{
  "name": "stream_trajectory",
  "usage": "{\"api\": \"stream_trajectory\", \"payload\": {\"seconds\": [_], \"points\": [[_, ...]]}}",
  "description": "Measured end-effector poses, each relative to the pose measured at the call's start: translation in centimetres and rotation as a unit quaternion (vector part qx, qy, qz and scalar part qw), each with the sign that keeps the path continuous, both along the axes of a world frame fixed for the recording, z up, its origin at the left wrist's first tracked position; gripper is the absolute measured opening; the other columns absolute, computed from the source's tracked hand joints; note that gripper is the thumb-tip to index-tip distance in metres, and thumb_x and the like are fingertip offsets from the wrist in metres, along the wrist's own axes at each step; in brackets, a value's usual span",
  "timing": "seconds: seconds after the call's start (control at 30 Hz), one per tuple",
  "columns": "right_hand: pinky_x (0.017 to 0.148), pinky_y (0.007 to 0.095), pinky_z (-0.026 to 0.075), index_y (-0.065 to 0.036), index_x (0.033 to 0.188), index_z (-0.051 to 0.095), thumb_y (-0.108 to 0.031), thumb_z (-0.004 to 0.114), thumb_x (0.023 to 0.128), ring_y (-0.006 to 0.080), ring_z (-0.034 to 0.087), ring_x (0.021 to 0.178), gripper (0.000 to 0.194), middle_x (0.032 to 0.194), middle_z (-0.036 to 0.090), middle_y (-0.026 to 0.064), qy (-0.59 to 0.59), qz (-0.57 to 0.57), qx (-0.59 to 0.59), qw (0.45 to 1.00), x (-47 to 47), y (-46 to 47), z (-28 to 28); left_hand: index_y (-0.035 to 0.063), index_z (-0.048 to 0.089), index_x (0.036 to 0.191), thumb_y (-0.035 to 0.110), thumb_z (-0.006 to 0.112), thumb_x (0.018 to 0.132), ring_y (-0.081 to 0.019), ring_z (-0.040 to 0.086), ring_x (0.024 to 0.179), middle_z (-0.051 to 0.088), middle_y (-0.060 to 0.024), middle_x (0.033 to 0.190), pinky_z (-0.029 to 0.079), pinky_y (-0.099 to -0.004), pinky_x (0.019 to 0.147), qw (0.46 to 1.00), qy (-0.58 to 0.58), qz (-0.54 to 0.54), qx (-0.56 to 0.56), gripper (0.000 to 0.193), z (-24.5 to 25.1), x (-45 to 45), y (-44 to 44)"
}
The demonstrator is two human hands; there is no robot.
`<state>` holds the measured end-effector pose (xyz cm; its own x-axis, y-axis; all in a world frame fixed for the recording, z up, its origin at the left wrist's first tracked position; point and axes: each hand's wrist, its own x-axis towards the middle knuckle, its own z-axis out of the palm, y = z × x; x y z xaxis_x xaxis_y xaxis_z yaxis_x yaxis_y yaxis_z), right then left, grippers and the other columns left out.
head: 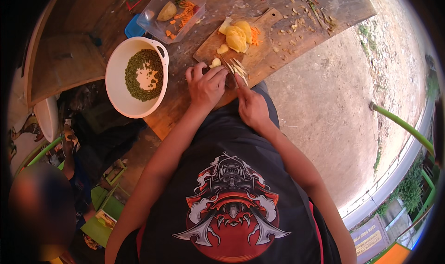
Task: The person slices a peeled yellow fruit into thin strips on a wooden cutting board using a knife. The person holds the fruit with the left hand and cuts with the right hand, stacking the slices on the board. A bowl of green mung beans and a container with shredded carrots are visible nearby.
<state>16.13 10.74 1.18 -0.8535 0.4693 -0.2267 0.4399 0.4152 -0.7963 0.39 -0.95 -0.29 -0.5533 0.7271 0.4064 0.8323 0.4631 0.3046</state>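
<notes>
A wooden cutting board (255, 55) lies near the table's edge in front of me. My right hand (253, 109) grips a knife (226, 64), its index finger stretched along the tool and the handle mostly hidden. Pale cut strips (238, 68), apparently potato, lie beside the blade. My left hand (207, 86) rests at the board's near side, fingertips bunched close to the blade; what they press on is hidden. A pale slice (215, 63) shows just beyond those fingers. Farther up the board sit peeled yellow potatoes (237, 37) with shredded carrot (256, 36) beside them.
A white bowl (114, 86) holding small green beans or seeds stands left on the wooden table (180, 86). Behind it, a clear plastic container (149, 27) holds a potato piece and cut carrot. Peelings (295, 24) litter the far right. Another person (78, 191) is at lower left.
</notes>
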Motion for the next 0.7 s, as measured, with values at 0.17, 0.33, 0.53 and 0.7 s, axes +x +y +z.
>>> {"api": "stream_trajectory", "payload": {"seconds": [0.17, 0.33, 0.53, 0.7], "points": [[0.076, 0.0551, 0.054, -0.02, 0.167, 0.047, -0.012, 0.058, 0.11, 0.0495, 0.07, 0.085, 0.059, 0.092, 0.071, 0.0294, -0.006, 0.016, 0.002, 1.0, 0.2, 0.0, 0.5, 0.0183, 0.085, 0.1, 0.019, 0.084, 0.086, -0.025, 0.062, 0.111, 0.08, 0.0102, 0.111, 0.042, -0.047, 0.102, 1.0, 0.004, -0.001, -0.001, 0.014, -0.1, 0.0, 0.0], [0.075, 0.0548, 0.054, -0.02, 0.167, 0.048, -0.012, 0.058, 0.109, 0.0494, 0.07, 0.084, 0.059, 0.093, 0.072, 0.0289, 0.006, 0.017, 0.007, 1.0, 0.7, -0.1, 0.5, 0.018, 0.085, 0.1, 0.018, 0.085, 0.086, -0.0251, 0.062, 0.111, 0.08, 0.01, 0.111, 0.041, -0.0472, 0.102, 1.0, 0.0, -0.002, 0.001, 0.014, -0.1, 0.0, 0.0], [0.077, 0.0552, 0.055, -0.021, 0.167, 0.048, -0.012, 0.057, 0.11, 0.0493, 0.071, 0.086, 0.058, 0.097, 0.073, 0.0283, -0.015, 0.019, 0.004, 1.0, 0.2, -0.2, 0.1, 0.018, 0.085, 0.102, 0.017, 0.085, 0.085, -0.025, 0.062, 0.111, 0.08, 0.0101, 0.112, 0.042, -0.0471, 0.102, 1.0, -0.002, -0.003, 0.002, 0.017, -0.1, 0.0, -0.1], [0.08, 0.0546, 0.056, -0.021, 0.167, 0.048, -0.013, 0.057, 0.11, 0.0491, 0.071, 0.09, 0.058, 0.1, 0.074, 0.0281, 0.016, 0.004, 0.01, 1.0, -0.5, -0.4, -0.9, 0.0185, 0.085, 0.103, 0.017, 0.085, 0.084, -0.0247, 0.062, 0.111, 0.08, 0.0106, 0.113, 0.042, -0.0469, 0.102, 1.0, -0.001, -0.004, 0.0, 0.018, -0.2, -0.1, -0.2]]}}
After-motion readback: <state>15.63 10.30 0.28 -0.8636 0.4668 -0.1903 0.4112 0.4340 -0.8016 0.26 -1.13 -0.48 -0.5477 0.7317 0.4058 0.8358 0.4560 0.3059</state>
